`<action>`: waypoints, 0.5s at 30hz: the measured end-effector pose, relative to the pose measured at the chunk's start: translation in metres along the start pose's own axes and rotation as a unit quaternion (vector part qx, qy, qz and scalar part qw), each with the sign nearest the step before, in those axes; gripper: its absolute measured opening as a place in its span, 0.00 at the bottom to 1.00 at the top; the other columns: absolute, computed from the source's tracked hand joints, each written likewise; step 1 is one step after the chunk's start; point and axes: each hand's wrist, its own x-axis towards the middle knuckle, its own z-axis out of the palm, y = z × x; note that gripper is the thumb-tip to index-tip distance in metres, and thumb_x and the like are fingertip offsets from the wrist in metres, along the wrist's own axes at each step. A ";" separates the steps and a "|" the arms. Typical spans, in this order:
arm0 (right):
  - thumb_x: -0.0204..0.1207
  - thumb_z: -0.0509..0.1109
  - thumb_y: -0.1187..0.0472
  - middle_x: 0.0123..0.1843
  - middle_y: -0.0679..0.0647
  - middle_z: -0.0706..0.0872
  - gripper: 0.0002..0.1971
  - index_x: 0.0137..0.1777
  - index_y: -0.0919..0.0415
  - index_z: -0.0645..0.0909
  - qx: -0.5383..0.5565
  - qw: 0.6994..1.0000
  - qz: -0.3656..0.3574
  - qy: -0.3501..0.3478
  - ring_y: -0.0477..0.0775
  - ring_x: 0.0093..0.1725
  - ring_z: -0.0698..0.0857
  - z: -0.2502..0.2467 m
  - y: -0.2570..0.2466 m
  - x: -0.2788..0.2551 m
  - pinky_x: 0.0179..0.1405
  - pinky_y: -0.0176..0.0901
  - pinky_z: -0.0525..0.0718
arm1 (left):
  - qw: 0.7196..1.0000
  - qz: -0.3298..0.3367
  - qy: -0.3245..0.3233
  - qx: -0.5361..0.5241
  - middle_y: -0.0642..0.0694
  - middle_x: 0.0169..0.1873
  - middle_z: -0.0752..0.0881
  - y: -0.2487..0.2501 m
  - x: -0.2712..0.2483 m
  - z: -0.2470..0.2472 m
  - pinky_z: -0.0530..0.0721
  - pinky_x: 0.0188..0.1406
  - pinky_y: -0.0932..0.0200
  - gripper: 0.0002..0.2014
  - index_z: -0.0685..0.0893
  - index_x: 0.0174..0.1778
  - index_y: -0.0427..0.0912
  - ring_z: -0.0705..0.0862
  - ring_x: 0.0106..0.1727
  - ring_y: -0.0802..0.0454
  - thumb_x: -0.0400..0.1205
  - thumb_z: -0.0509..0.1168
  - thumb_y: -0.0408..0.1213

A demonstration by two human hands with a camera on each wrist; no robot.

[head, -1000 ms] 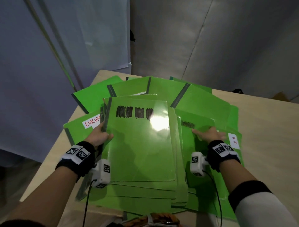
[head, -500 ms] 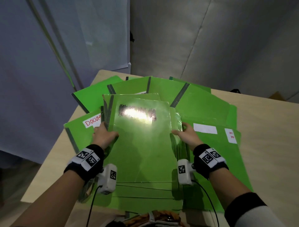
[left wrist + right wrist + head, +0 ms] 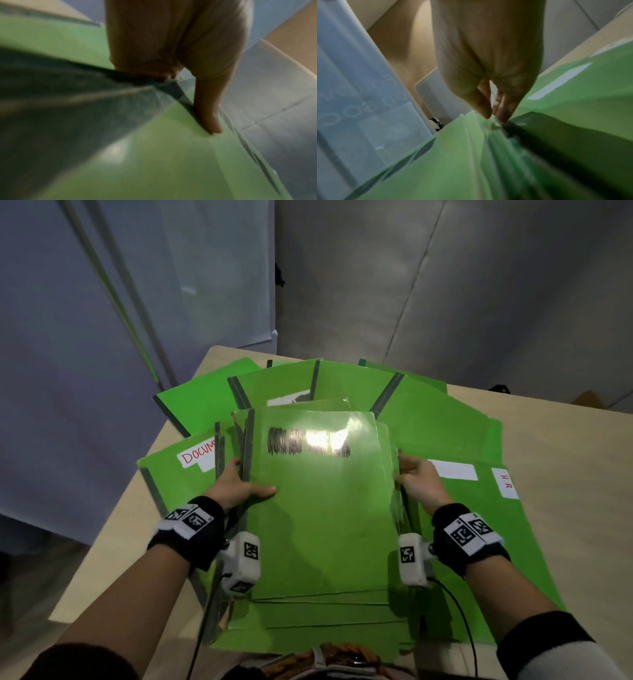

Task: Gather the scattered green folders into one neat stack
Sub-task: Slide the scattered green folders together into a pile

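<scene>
Item 1: central stack of glossy green plastic folders [image 3: 322,508], several deep, near edge of light wooden table [image 3: 565,474]. Top folder carries a black scribbled-out title near its far end, w/ a glare patch over it. Near ends fanned, edges not flush; dark grey spine strips along left side, also staggered.

Item 2: left hand [image 3: 236,487] at stack's left edge. Thumb lies flat on top cover, fingers curled around/under the spines: gripping the stack. Left wrist view, blurred, shows thumb tip pressed on green cover and spine edges held against the palm.

Item 3: right hand [image 3: 416,479] at stack's right edge. Right wrist view, blurred, shows thumb and fingertips closing on the loose page-side edges, a pinch grip on the stack.

Item 4: scattered green folders [image 3: 435,419] underneath and beyond the stack, overlapping at varied angles across far and side parts of table.
- left: folder w/ white label in red letters "DOCUM…" [image 3: 197,457], rest of word hidden by stack.
- right: folder w/ blank white label [image 3: 452,469], just beside right hand; next to it, white label "H.R" [image 3: 505,482].

Item 5: black wristbands w/ square printed markers and white camera units w/ cables on both wrists. Grey sheeting backdrop.
</scene>
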 end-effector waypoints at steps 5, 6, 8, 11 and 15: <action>0.66 0.79 0.57 0.82 0.67 0.59 0.43 0.80 0.48 0.63 -0.170 0.978 0.106 0.058 0.72 0.76 0.68 -0.051 0.054 0.007 0.72 0.73 0.70 | 0.993 0.004 -0.072 -0.089 0.35 0.80 0.64 -0.004 -0.003 -0.003 0.62 0.80 0.38 0.55 0.51 0.84 0.46 0.69 0.78 0.37 0.64 0.76 0.34; 0.62 0.80 0.49 0.84 0.67 0.53 0.48 0.81 0.43 0.59 -0.187 0.970 0.144 0.063 0.75 0.80 0.59 -0.059 0.066 0.007 0.74 0.79 0.61 | 0.992 0.005 -0.078 -0.097 0.35 0.79 0.66 -0.004 -0.004 -0.006 0.61 0.81 0.38 0.54 0.52 0.84 0.45 0.69 0.78 0.38 0.64 0.75 0.34; 0.61 0.77 0.38 0.85 0.65 0.41 0.52 0.82 0.37 0.51 -0.210 0.958 0.182 0.067 0.76 0.83 0.44 -0.066 0.077 0.001 0.73 0.83 0.49 | 0.988 0.000 -0.086 -0.126 0.33 0.78 0.69 -0.007 -0.003 -0.012 0.61 0.81 0.38 0.49 0.57 0.83 0.42 0.71 0.77 0.38 0.65 0.72 0.33; 0.61 0.71 0.31 0.85 0.65 0.35 0.52 0.82 0.35 0.46 -0.223 0.955 0.183 0.064 0.76 0.82 0.37 -0.057 0.071 0.000 0.73 0.84 0.44 | 0.987 0.013 -0.082 -0.139 0.32 0.76 0.73 -0.003 -0.004 -0.009 0.62 0.80 0.37 0.38 0.62 0.80 0.38 0.72 0.76 0.37 0.72 0.68 0.27; 0.67 0.67 0.32 0.85 0.65 0.38 0.46 0.82 0.35 0.47 -0.254 0.953 0.155 0.052 0.77 0.82 0.41 -0.028 0.046 0.012 0.74 0.83 0.48 | 0.988 0.006 -0.085 -0.130 0.32 0.74 0.74 0.004 -0.003 0.002 0.66 0.77 0.34 0.37 0.64 0.79 0.39 0.74 0.75 0.36 0.72 0.69 0.30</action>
